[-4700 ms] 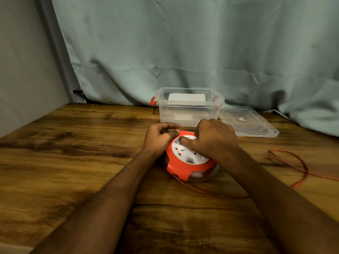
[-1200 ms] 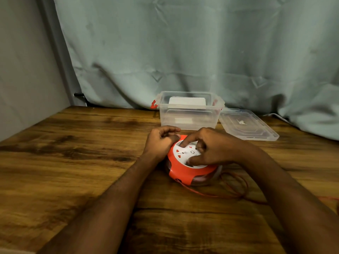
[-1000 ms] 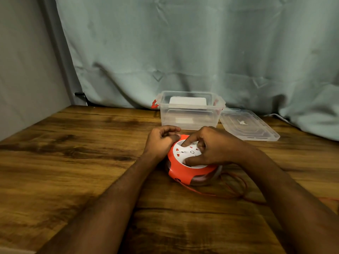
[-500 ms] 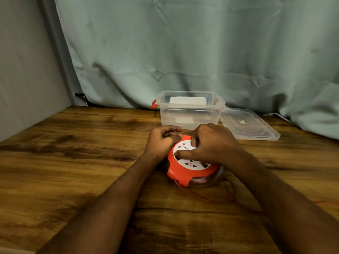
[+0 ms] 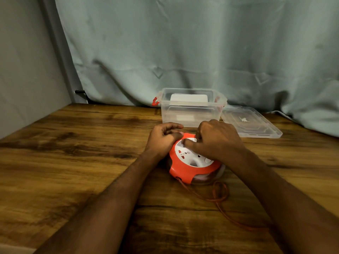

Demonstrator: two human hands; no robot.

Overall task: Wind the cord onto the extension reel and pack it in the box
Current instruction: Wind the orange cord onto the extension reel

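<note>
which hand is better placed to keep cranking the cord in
The right hand: its fingers are curled on the white centre of the reel, where it turns. The left hand grips the orange rim, steadying it. Loose cord still lies on the table.

Looks like a room at home tbh: big teal curtain (image 5: pixel 183 43) hanging behind the hands, plain grey wall (image 5: pixel 23 61) off left, wood-grain table (image 5: pixel 73 153) underneath.
</note>
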